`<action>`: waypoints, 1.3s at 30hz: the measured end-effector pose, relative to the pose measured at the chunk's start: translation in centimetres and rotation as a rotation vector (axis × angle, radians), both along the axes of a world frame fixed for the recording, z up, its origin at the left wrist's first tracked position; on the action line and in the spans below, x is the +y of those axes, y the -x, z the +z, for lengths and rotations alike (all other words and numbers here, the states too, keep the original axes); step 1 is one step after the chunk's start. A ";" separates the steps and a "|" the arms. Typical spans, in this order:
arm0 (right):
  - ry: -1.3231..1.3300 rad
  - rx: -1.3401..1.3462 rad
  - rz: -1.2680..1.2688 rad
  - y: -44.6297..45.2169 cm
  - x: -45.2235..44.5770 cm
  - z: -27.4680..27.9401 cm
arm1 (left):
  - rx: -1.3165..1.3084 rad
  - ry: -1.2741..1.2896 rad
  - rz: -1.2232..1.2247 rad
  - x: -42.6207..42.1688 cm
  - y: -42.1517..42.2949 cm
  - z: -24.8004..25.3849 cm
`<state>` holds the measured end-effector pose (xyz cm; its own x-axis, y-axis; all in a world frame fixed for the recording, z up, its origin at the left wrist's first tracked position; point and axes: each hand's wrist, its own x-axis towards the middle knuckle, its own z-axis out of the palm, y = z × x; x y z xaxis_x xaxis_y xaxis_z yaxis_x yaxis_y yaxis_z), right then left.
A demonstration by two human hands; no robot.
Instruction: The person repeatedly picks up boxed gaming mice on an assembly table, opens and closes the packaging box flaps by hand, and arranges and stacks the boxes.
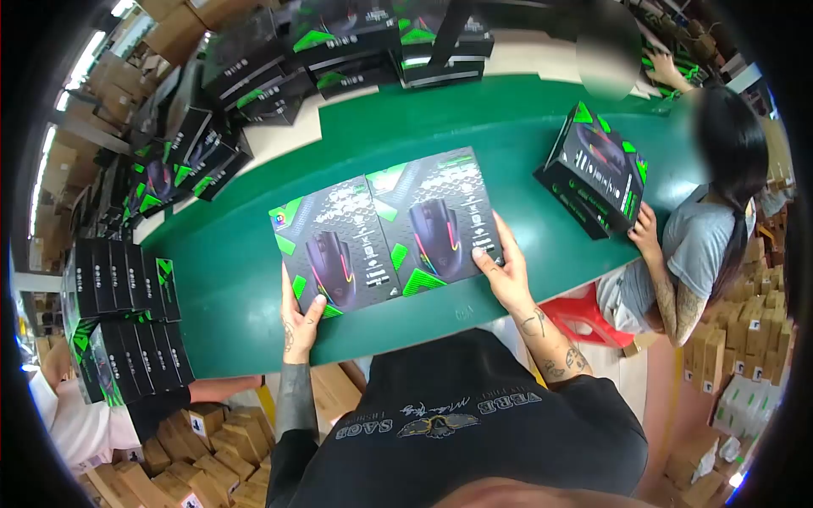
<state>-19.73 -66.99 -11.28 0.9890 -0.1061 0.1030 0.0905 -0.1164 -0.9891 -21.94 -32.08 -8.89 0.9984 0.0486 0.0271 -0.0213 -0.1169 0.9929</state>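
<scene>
Both hands are busy: the left hand (301, 326) has its thumb over the near corner of the left box (330, 245), fingers along the outer side, and the right hand (506, 264) grips the right box (434, 224) the same way. So yeah, thumbs pinching in from opposite ends, and my guess is that squeeze keeps the pair together as one flat slab, faces up for easy reading. Can't tell if they touch the green bench (233, 300) underneath.

The mouse pictures have their noses pointing away from the body. Long axis of each box looks like it runs away from the chest too, far ends leaning a bit left, though they're nearly square.

Further out, a co-worker's hand (645, 230) is on a tilted-looking stack (597, 165) over on the right, a neat pile (127, 313) sits left, and more boxes (347, 38) line the far side.
</scene>
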 end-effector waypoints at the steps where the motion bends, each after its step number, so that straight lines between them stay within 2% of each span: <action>1: -0.059 -0.089 0.006 -1.4 -0.1 1.0 | -0.120 0.011 -0.008 -0.4 -1.1 0.5; 3: -0.179 -0.252 0.021 -4.6 -0.2 4.2 | -0.327 -0.137 0.016 0.3 -5.2 2.3; 4: -0.087 -0.366 0.009 -7.3 -0.6 6.2 | -0.399 0.003 -0.028 -0.3 -8.4 4.6; 5: 0.007 -0.472 -0.005 -10.6 -1.1 8.7 | -0.439 0.039 -0.064 -0.9 -11.3 7.8; 6: -0.127 -0.443 0.053 -13.7 -1.4 11.5 | -0.464 0.018 -0.106 -1.7 -14.6 11.2; 7: -0.173 -0.558 -0.082 -17.2 -1.2 13.2 | -0.509 0.026 -0.127 -2.2 -18.1 13.5; 9: -0.271 -0.574 -0.186 -24.1 -2.0 16.3 | -0.552 0.131 -0.105 -3.0 -25.9 16.3; 10: -0.138 -0.631 -0.348 -27.9 -2.4 16.7 | -0.562 -0.046 -0.120 -3.1 -29.2 17.0; 11: 0.036 -0.576 -0.465 -31.6 -3.4 16.0 | -0.570 -0.223 -0.143 -3.4 -32.0 17.1; 12: 0.357 -0.591 -0.586 -32.0 -3.2 16.5 | -0.497 -0.345 -0.151 -4.1 -33.7 17.0; 13: 0.525 -0.451 -0.463 -32.2 -3.2 16.7 | -0.533 -0.579 -0.142 -4.1 -36.2 15.5; 14: 0.859 -0.176 -0.238 -33.9 -4.2 15.9 | -0.491 -0.763 -0.089 -5.0 -36.2 15.1; 15: 0.918 -0.276 -0.169 -34.2 -4.8 14.2 | -0.506 -0.703 -0.053 -6.3 -35.2 15.3; 16: 0.906 -0.276 -0.189 -34.8 -5.6 12.8 | -0.522 -0.758 -0.026 -6.5 -35.6 14.5; 17: 0.913 -0.205 -0.185 -32.5 -6.7 14.0 | -0.768 -0.902 0.090 -6.2 -35.9 13.1; 19: 0.907 -0.212 -0.192 -29.2 -11.2 14.3 | -0.839 -0.818 0.186 -8.3 -29.8 13.6; 21: 0.900 0.051 -0.108 -25.1 -17.9 14.7 | -0.860 -0.774 0.123 -8.3 -24.9 11.5; 22: 0.979 0.057 -0.128 -24.8 -22.7 12.4 | -0.856 -0.774 0.060 -7.3 -22.7 9.8; 23: 0.974 0.237 -0.102 -22.1 -26.2 13.0 | -0.826 -0.825 0.006 -6.9 -20.1 8.4; 24: 1.109 0.339 -0.122 -21.7 -31.2 9.9 | -0.778 -0.867 -0.034 -6.4 -18.1 6.5; 25: 1.123 0.480 -0.063 -20.0 -34.4 8.8 | -0.667 -0.873 -0.078 -5.6 -16.1 4.5; 26: 0.821 0.698 0.041 -18.6 -35.7 9.2 | -0.586 -0.810 -0.147 -5.7 -14.4 3.4; 27: 0.682 0.522 0.123 -17.8 -37.0 7.9 | -0.469 -0.734 -0.182 -5.9 -12.8 2.5; 30: 0.930 0.595 0.045 -17.6 -33.1 8.4 | -0.339 -0.761 -0.321 -7.2 -10.0 1.3; 34: 0.848 0.772 0.135 -19.0 -30.0 8.8 | -0.259 -0.688 -0.439 -11.1 -7.2 3.3; 38: 0.944 0.578 0.356 -16.5 -24.0 9.0 | -0.174 -0.520 -0.397 -13.2 -5.0 3.4; 39: 0.897 0.562 0.344 -14.6 -21.1 9.2 | -0.155 -0.462 -0.364 -13.8 -4.4 3.5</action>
